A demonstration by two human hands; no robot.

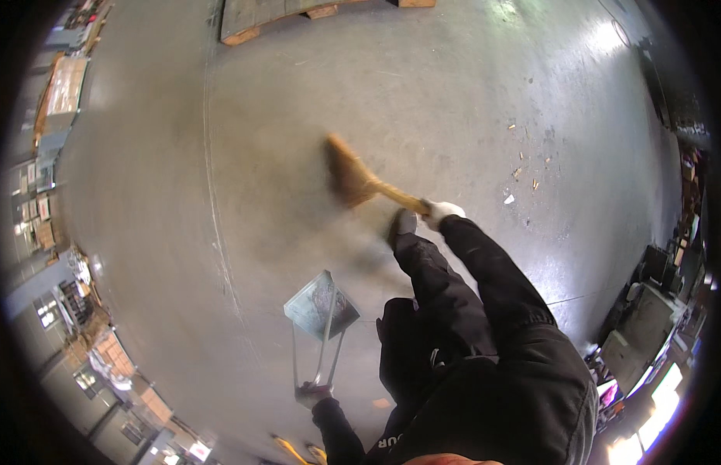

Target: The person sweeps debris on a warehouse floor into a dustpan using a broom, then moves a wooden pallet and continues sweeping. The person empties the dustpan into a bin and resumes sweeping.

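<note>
My right hand [442, 214], in a white glove, is closed round the yellowish handle of a short broom [349, 177]. The broom's wide brown bristle head is smeared by motion, angled up and left just beyond my shoe. Down at my left side, my gloved left hand [312, 394] grips the far-back end of a dustpan's long thin metal handle. The grey metal pan of this dustpan [321, 307] hangs out in front of that hand, left of my legs. Whether anything lies in the pan, I cannot tell.
Small wood chips [535, 184] and a white scrap [509, 199] lie on the grey floor [275, 101] to the right. A wooden pallet [259, 14] is at the far edge. Yellow bars [289, 449] show at the bottom. Boxes [64, 85] line the left side.
</note>
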